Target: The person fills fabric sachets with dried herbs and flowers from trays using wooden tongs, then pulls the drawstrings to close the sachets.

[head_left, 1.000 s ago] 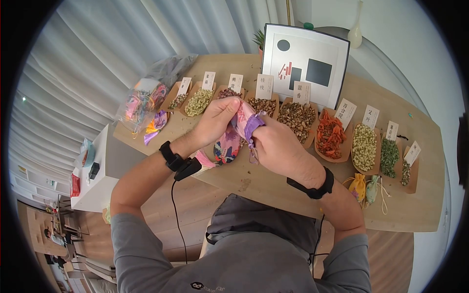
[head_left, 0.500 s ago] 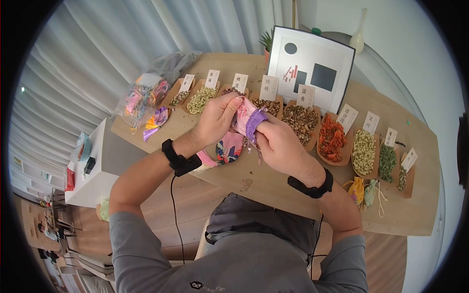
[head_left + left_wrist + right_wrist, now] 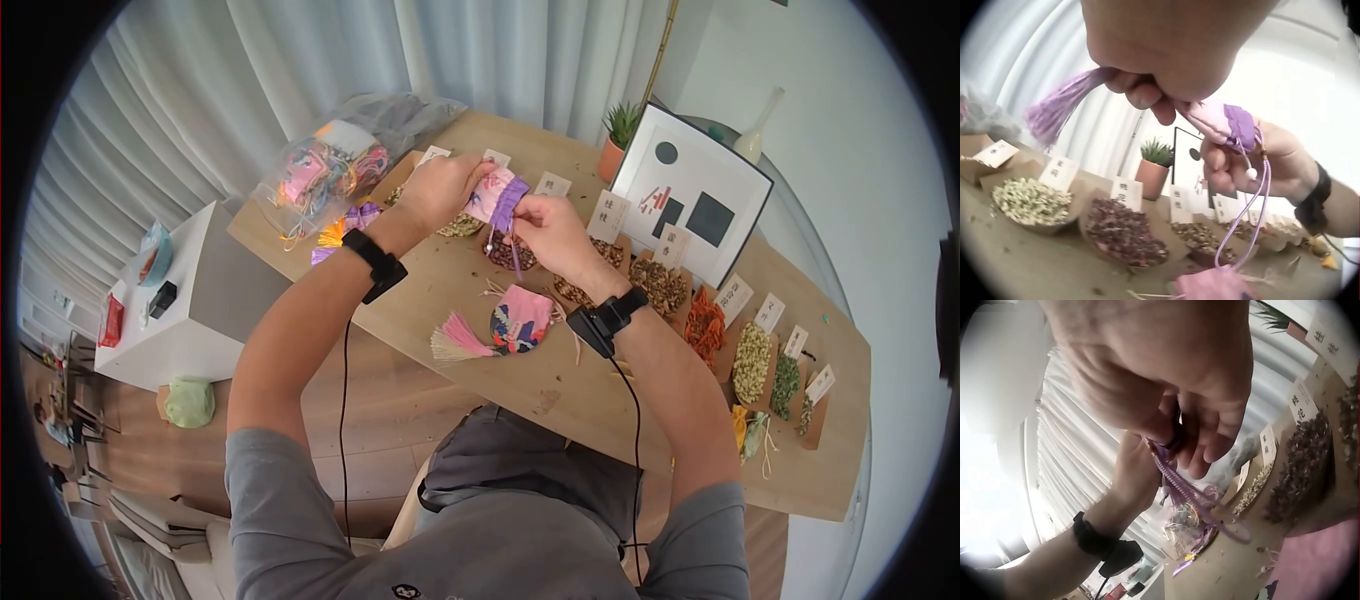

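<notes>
A small pink drawstring pouch (image 3: pixel 490 195) with a purple ruffled mouth is stretched between both hands above the table. My left hand (image 3: pixel 440 192) grips its bottom end, and a lilac tassel (image 3: pixel 1063 107) sticks out from that fist in the left wrist view. My right hand (image 3: pixel 556 238) pinches the purple mouth edge (image 3: pixel 1240 127). Lilac cords (image 3: pixel 1263 194) with a white bead dangle below the mouth. On the table beneath lies a second pink pouch (image 3: pixel 523 315) with a dark flower pattern and a pink-and-cream tassel (image 3: pixel 460 338).
Paper trays of dried flowers and herbs, such as orange petals (image 3: pixel 705 325) and pale buds (image 3: pixel 752 365), line the table (image 3: pixel 420 320) with label cards. A clear bag (image 3: pixel 325 180) of pouches, a framed picture (image 3: pixel 690 195) and a potted plant (image 3: pixel 622 130) stand behind.
Both hands, with the pink pouch, have moved left and away from the body as the head view turned. The flowered pouch on the table, partly covered before, now shows whole.
</notes>
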The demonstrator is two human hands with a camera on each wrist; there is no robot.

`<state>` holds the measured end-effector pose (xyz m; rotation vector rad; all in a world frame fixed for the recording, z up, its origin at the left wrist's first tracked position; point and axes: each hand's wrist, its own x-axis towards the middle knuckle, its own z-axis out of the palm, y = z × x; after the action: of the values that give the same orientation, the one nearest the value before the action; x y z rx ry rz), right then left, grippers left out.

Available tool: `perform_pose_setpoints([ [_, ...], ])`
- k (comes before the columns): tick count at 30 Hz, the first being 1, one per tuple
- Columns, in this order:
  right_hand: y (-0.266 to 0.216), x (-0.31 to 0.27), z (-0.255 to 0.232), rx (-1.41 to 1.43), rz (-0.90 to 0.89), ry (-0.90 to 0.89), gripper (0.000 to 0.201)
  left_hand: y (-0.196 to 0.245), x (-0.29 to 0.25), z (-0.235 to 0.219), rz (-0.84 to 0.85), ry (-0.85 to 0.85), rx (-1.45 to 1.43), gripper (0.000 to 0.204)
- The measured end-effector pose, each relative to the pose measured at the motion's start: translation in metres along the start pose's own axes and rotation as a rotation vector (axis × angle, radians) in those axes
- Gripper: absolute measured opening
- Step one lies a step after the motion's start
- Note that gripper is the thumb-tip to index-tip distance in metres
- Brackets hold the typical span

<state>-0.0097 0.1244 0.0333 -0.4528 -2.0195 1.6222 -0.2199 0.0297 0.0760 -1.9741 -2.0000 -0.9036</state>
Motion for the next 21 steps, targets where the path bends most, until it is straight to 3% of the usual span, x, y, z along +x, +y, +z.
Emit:
perform_pose_setpoints([
  [2,-0.002,0.002,0.001,-0.065,0.054,-0.029,0.019,-0.006,-0.001,0.004,-0.039,-0.024,0.033,0.032],
  [5,0.013,0.008,0.003,0.047,0.022,0.042,0.025,-0.003,0.003,0.017,0.032,-0.025,-0.005,0.034],
  [10,0.023,0.023,-0.010,0.351,0.160,-0.086,0.035,-0.006,0.021,0.031,-0.015,-0.126,-0.012,0.039],
  [13,0.024,0.021,-0.012,0.106,0.214,-0.101,0.035,-0.010,0.027,0.032,0.019,-0.170,0.079,0.041],
  [19,0.024,0.013,-0.019,0.307,0.097,-0.004,0.034,-0.009,0.023,0.037,0.022,-0.105,0.019,0.042],
  [21,0.018,0.012,-0.012,0.356,0.139,-0.008,0.032,0.003,0.025,0.037,0.024,-0.131,0.017,0.042],
])
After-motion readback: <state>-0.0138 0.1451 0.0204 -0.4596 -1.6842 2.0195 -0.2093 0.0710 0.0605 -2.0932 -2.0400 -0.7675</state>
